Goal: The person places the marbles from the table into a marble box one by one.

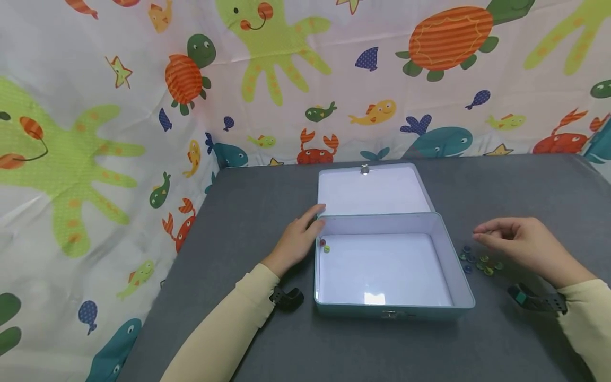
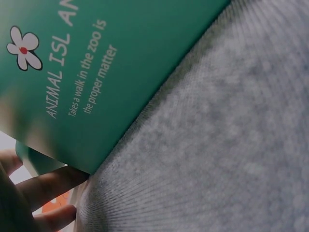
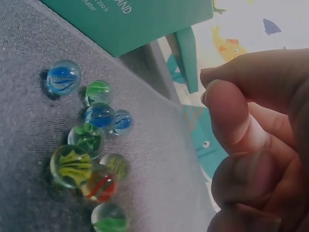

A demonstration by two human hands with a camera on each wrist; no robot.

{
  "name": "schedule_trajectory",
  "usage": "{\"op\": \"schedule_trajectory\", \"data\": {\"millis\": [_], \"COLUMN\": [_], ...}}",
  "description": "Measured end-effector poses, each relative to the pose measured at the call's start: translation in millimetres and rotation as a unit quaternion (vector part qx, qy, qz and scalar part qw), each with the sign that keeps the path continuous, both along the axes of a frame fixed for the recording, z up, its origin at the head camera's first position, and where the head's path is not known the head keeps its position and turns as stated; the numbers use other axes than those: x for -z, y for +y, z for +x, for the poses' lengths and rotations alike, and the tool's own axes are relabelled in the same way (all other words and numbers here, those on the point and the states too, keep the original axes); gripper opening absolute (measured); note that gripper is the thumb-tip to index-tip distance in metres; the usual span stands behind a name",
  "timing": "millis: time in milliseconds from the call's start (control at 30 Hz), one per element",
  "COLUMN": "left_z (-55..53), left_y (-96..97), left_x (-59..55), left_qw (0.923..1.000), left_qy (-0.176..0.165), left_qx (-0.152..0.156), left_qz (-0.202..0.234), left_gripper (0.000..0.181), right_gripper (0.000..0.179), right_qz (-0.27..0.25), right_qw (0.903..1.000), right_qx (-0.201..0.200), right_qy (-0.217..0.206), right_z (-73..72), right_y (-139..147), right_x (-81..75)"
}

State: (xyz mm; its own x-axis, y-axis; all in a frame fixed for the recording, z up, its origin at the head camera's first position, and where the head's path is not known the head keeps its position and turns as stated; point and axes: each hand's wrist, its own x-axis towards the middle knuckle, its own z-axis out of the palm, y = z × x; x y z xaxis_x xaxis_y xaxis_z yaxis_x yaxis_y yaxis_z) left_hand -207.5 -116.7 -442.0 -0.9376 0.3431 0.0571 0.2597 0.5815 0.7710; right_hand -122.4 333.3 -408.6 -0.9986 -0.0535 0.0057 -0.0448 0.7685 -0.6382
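A green hinged metal box (image 1: 394, 306) with a white inside lies open on the grey cloth, its lid (image 1: 372, 191) folded back. My left hand (image 1: 298, 236) holds the box at its back left corner, the thumb at the rim and other fingers by the lid's edge. In the box's back left corner lie a reddish marble (image 1: 323, 242) and a yellow-green marble (image 1: 326, 249). To the right of the box, my right hand (image 1: 534, 246) hovers beside loose glass marbles (image 3: 87, 140). Its fingers are curled and the thumb meets the index fingertip; nothing shows between them.
Grey cloth (image 1: 258, 196) covers the table. A white curtain (image 1: 286, 69) printed with sea animals hangs behind it and along the left. The lid extends from the box toward the curtain. Several marbles, blue, green, yellow and red, are loosely clustered near the box's right side.
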Motion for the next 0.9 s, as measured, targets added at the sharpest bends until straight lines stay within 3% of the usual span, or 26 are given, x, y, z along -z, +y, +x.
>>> {"op": "schedule_trajectory", "data": {"millis": [267, 533, 900], "left_z": [-0.2, 0.4, -0.5], "left_y": [0.4, 0.3, -0.1], "left_x": [0.5, -1.6, -0.4], "left_qw": [1.0000, 1.0000, 1.0000], "left_qy": [-0.010, -0.008, -0.005], "left_qx": [-0.002, -0.001, -0.001], "left_qz": [0.001, -0.002, 0.001], "left_gripper": [0.055, 0.055, 0.054], "right_gripper": [0.025, 0.031, 0.032], "right_qz": [-0.001, 0.024, 0.045], "right_qw": [0.9993, 0.9977, 0.9958], "right_qx": [-0.035, -0.047, -0.059], "right_qy": [-0.014, -0.043, -0.053], "right_z": [-0.6, -4.2, -7.6], "right_y": [3.0, 3.8, 8.6], "right_x": [4.9, 8.3, 14.5]}}
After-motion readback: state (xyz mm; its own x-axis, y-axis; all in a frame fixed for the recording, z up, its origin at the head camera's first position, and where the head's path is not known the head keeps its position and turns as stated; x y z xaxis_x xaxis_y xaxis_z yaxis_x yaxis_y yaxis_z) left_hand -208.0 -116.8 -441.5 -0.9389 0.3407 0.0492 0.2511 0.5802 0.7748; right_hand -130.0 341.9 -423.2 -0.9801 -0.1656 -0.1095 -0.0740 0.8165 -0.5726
